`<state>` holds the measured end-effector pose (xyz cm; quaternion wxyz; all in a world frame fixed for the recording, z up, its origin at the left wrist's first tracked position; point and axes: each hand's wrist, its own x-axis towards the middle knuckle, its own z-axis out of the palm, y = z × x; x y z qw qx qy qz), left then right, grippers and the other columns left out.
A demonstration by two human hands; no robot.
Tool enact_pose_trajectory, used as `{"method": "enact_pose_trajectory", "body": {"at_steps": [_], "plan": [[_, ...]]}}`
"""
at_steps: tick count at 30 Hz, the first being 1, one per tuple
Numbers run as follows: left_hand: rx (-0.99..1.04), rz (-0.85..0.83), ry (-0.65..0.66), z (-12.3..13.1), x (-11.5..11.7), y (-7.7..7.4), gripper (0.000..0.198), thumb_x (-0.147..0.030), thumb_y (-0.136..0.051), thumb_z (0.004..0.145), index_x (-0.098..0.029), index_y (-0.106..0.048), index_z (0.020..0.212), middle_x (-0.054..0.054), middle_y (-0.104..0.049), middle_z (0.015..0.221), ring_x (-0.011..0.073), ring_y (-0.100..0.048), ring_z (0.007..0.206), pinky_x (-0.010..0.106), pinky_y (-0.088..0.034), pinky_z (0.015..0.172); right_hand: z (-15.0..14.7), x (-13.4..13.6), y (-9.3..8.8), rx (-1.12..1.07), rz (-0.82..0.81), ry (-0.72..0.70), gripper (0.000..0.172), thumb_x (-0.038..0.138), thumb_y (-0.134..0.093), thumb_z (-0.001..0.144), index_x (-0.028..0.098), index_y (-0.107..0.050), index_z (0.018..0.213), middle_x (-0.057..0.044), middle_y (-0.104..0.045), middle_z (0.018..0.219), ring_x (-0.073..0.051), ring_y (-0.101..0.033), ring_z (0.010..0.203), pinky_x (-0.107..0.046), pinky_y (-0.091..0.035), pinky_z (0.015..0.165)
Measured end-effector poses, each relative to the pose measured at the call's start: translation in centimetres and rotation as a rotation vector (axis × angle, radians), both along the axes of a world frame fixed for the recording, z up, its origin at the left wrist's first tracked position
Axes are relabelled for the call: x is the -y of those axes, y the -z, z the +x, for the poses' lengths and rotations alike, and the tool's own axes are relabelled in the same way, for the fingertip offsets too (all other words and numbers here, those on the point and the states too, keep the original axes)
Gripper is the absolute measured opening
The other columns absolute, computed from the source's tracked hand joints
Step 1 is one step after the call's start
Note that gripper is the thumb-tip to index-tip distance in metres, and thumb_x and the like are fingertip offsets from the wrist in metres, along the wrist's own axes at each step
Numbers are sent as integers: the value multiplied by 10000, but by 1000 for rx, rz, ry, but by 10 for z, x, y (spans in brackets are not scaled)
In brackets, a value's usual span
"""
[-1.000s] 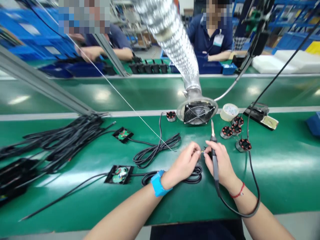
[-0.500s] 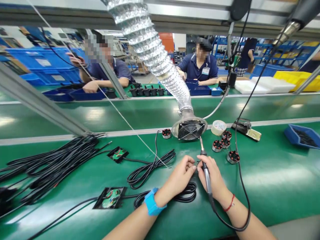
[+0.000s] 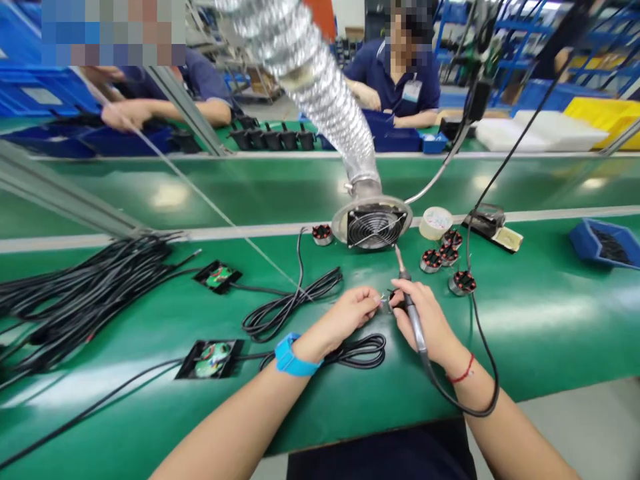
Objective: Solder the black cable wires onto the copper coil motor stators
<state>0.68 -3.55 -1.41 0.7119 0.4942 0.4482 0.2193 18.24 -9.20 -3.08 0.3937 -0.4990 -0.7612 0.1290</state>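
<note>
My right hand (image 3: 429, 319) is closed around a soldering iron (image 3: 415, 321), its tip pointing up and away toward the fan. The same hand's thumb and fingers also hold a small round motor stator (image 3: 393, 300), partly hidden. My left hand (image 3: 354, 312), wearing a blue wristband (image 3: 295, 357), is closed in a pinch beside the stator. Fine pale wire ends (image 3: 383, 298) show at its fingertips. Below the left forearm lies a coiled black cable (image 3: 363, 352). Several stators (image 3: 463, 283) with red and black tops stand right of the hands.
A fume-extractor fan (image 3: 376, 230) hangs on a foil duct ahead. Circuit boards in black trays (image 3: 213, 360) and a cable bundle (image 3: 95, 293) lie left. A soldering stand (image 3: 493, 227), tape roll (image 3: 436, 222) and blue bin (image 3: 607, 243) stand right. Co-workers sit opposite.
The view has tipped downward, so the bench appears higher in it. My hands stay close together, and the stator and wire ends between them now show more clearly.
</note>
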Motion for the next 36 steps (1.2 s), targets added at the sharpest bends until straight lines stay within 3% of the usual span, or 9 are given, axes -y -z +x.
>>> {"method": "enact_pose_trajectory", "body": {"at_steps": [6, 12, 17, 19, 22, 28, 32, 36], "plan": [[23, -19, -11, -2, 1, -7, 225, -344, -615, 793, -163, -507, 714, -80, -376, 547, 46, -286, 484, 218, -176, 477, 4, -1, -2, 9, -35, -81, 478, 96, -539, 897, 264, -447, 1334, -5, -698, 943, -218, -605, 935, -400, -444, 892], [3, 7, 19, -3, 1, -10, 162, -261, -580, 839, -157, -531, 726, -63, -430, 598, 51, -328, 509, 211, -240, 499, -3, -7, 4, -17, 49, 91, 445, 162, -558, 940, 285, -448, 1354, 7, -706, 908, -217, -620, 895, -395, -458, 851], [-57, 92, 53, -5, 1, -12, 167, -240, -572, 851, -151, -547, 713, -57, -459, 596, 59, -358, 531, 215, -276, 531, 2, -4, -6, 48, 52, 13, 490, 174, -595, 917, 286, -460, 1374, -3, -726, 958, -233, -626, 965, -430, -459, 900], [-75, 99, 54, -5, 0, -12, 149, -222, -574, 842, -145, -558, 716, -48, -484, 609, 60, -381, 543, 217, -292, 545, 5, 2, -13, -7, 51, 34, 494, 183, -590, 927, 291, -463, 1391, -11, -738, 995, -238, -641, 1009, -450, -467, 932], [-77, 96, 70, -6, 0, -12, 131, -216, -577, 828, -138, -580, 724, -36, -511, 626, 64, -399, 556, 219, -296, 553, 4, 20, -17, -155, 10, 148, 473, 197, -538, 975, 301, -460, 1430, 3, -739, 894, -225, -680, 943, -463, -497, 949], [-133, 183, 149, -6, -1, -14, 121, -197, -559, 805, -137, -578, 702, -48, -479, 602, 73, -400, 577, 228, -314, 587, -6, 57, -1, -249, 94, 236, 376, 216, -647, 924, 285, -600, 1291, -24, -698, 936, -179, -666, 758, -351, -560, 713], [-134, 273, 168, -5, 2, -14, 115, -183, -537, 802, -144, -555, 695, -47, -485, 627, 74, -408, 596, 227, -328, 601, -4, 61, 4, -293, 263, 216, 299, 225, -671, 894, 244, -640, 1192, -7, -621, 795, -168, -606, 654, -343, -523, 621], [-144, 278, 147, -5, 4, -13, 115, -178, -517, 815, -151, -540, 705, -54, -457, 603, 70, -374, 565, 220, -302, 568, 0, 59, 1, -351, 262, 137, 204, 234, -612, 923, 240, -653, 1122, 6, -586, 702, -154, -519, 529, -360, -466, 536]]}}
